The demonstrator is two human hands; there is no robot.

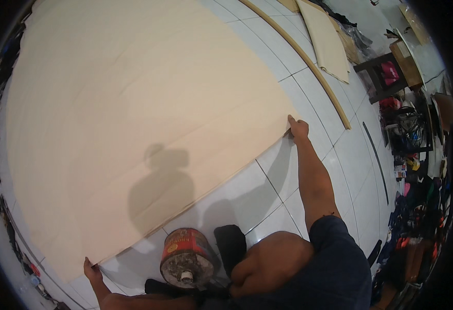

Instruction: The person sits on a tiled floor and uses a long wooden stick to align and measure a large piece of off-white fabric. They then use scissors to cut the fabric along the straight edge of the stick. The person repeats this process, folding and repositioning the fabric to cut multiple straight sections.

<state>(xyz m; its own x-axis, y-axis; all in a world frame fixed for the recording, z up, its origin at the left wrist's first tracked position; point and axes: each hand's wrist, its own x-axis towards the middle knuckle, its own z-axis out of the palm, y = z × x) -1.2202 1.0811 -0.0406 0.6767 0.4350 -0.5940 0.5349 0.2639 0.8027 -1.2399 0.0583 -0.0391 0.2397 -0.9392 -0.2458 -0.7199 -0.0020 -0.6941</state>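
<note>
Nearest the camera: a person's bent knee (267, 258) in dark shorts, and a round red can (187, 257) with a crusted grimy top standing on the white tiled floor (267, 181) just beside it. Left hand (93, 270) at lower left, grip pinched on the near corner of a large pale plywood sheet (133, 103). Right hand (298, 127), arm stretched out, grip closed on the sheet's right corner, fingers curled over the edge. The sheet lies flat on the floor and fills most of the view, the person's shadow across it. Farther off: a thin curved wood strip (314, 67) on the tiles, smaller pale boards (327, 41) beyond it, then a dark stool (378, 72) and clutter along the right wall.
</note>
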